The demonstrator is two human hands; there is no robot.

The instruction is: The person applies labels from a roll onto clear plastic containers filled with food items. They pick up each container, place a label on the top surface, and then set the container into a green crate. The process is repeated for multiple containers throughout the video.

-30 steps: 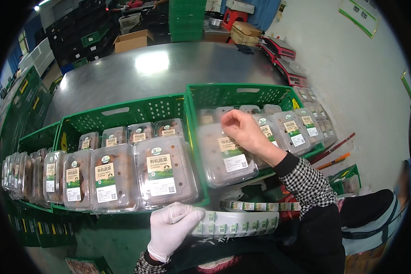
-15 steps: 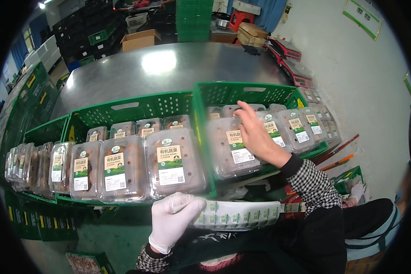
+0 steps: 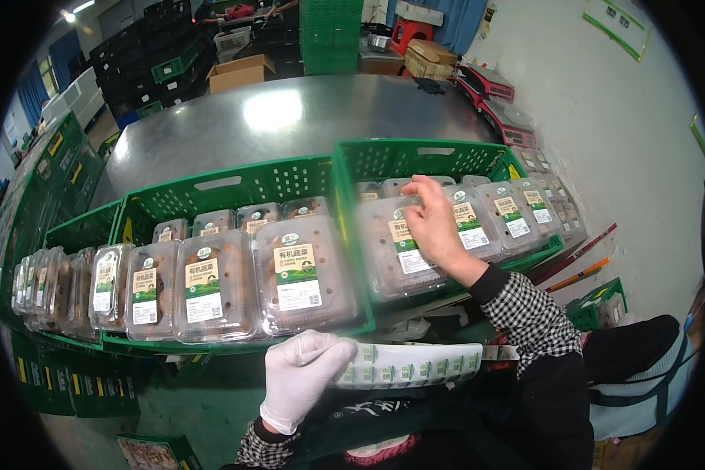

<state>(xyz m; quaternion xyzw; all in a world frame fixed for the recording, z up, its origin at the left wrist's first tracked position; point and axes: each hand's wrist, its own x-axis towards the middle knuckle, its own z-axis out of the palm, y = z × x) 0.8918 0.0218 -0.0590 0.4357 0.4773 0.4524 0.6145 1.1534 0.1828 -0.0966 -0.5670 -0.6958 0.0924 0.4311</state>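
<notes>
My left hand [image 3: 304, 377], in a white glove, is closed on the left end of a sheet of small green-and-white stickers [image 3: 415, 366] in front of the crates. My bare right hand [image 3: 439, 231] is over a clear plastic produce box [image 3: 380, 258] in the right green crate [image 3: 384, 159]. Its fingers are bent and slightly apart at the upper part of the box's label, with nothing visible in them. The hand hides part of that label. Beside it, another labelled box [image 3: 471, 227] bears a round green sticker near its top.
More clear boxes [image 3: 301, 274] stand tilted in the middle green crate [image 3: 266, 175]. A metal table [image 3: 211, 117] lies behind the crates. Red scales [image 3: 493, 86] sit along the right wall. Stacked green crates [image 3: 55, 172] stand at the left. Farther back is an open cardboard box [image 3: 239, 72].
The fingers of my right hand have drawn in and bent more over the box label. My left hand keeps hold of the sticker sheet. The view has shifted slightly.
</notes>
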